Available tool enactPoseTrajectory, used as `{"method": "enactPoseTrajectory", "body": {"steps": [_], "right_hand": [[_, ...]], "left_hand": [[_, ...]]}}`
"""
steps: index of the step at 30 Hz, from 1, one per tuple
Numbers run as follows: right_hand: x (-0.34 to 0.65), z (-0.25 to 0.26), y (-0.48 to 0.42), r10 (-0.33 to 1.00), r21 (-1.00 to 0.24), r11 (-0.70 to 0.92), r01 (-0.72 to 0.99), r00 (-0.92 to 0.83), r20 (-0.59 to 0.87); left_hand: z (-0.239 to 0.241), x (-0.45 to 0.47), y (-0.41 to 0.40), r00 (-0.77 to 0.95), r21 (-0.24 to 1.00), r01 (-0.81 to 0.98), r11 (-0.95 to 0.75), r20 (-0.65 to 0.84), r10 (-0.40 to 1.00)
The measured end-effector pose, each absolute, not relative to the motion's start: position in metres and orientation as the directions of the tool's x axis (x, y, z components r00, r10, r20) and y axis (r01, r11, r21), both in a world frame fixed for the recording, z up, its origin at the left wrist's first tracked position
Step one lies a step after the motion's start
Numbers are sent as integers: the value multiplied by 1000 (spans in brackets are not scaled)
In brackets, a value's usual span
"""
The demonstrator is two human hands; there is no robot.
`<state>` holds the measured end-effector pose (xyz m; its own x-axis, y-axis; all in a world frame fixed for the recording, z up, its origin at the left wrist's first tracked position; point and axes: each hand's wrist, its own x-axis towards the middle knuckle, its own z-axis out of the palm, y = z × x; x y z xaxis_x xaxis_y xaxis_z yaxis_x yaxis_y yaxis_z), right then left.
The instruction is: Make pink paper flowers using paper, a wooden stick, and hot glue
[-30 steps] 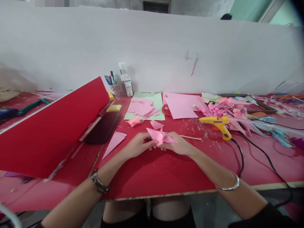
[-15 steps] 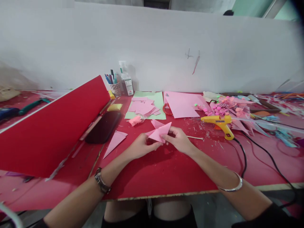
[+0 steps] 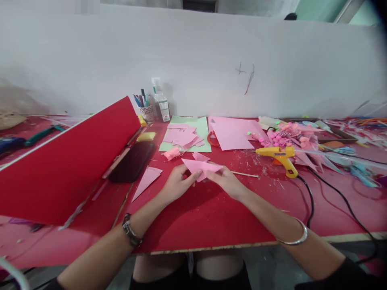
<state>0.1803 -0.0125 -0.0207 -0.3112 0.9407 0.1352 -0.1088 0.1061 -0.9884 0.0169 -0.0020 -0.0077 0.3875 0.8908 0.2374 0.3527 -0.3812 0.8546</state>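
Observation:
Both my hands hold one folded pink paper piece (image 3: 201,167) just above the red table (image 3: 211,221). My left hand (image 3: 177,183) pinches its left part, thumb on top. My right hand (image 3: 226,179) grips its right end with closed fingers. A pink paper triangle (image 3: 147,180) lies on the table to the left of my left hand. A small pink scrap (image 3: 199,156) lies just beyond the held piece. A thin wooden stick (image 3: 246,174) lies to the right of my right hand.
A yellow glue gun (image 3: 278,155) with a black cord lies at the right. Pink sheets (image 3: 231,133), pink cuttings on a green sheet (image 3: 184,135), a pen cup (image 3: 145,110) and a bottle (image 3: 160,104) stand by the white wall. A tilted red board (image 3: 66,161) and a black phone (image 3: 131,161) are at the left.
My hands have turned and flattened the pink piece: it stood bunched up between them, then pointed up to the right, and now lies lower and spread out sideways.

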Motion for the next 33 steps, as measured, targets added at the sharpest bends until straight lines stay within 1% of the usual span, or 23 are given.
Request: {"method": "enactPoseTrajectory", "body": {"steps": [2,4,7,11,14,16,20,22,25,28,31,33], "right_hand": [[181,-22,-10,950,-984,35,-177,-299,88],[181,-23,-9,968,-979,51,-197,-232,97],[182,-21,-8,969,-979,179,-98,-151,193],[181,-18,-11,938,-947,308,87,-194,287],[180,-17,-14,925,-914,359,189,-206,320],[179,-16,-14,932,-923,342,176,-189,309],[180,-15,-13,966,-973,231,27,-128,226],[182,-13,-12,973,-980,198,-4,-120,197],[183,-12,-11,968,-979,202,13,-154,198],[183,-13,-10,969,-979,201,30,-151,194],[183,-13,-11,971,-980,191,59,-158,180],[183,-13,-12,958,-960,247,131,-182,221]], "left_hand": [[-7,17,-2,397,840,367,-400,248,884],[-7,17,-2,406,831,380,-405,244,881],[-7,18,-2,424,830,379,-410,238,874],[-5,19,-3,455,826,302,-476,314,833],[-5,18,-2,457,813,299,-499,337,823],[-5,17,-2,451,816,312,-487,324,831],[-5,16,-1,438,844,315,-434,276,855],[-6,16,-1,420,855,323,-406,255,871],[-8,15,0,394,856,358,-372,223,892],[-11,14,1,376,852,394,-344,192,907],[-11,14,1,348,834,427,-350,206,914],[-10,14,1,327,812,454,-366,230,917]]}}
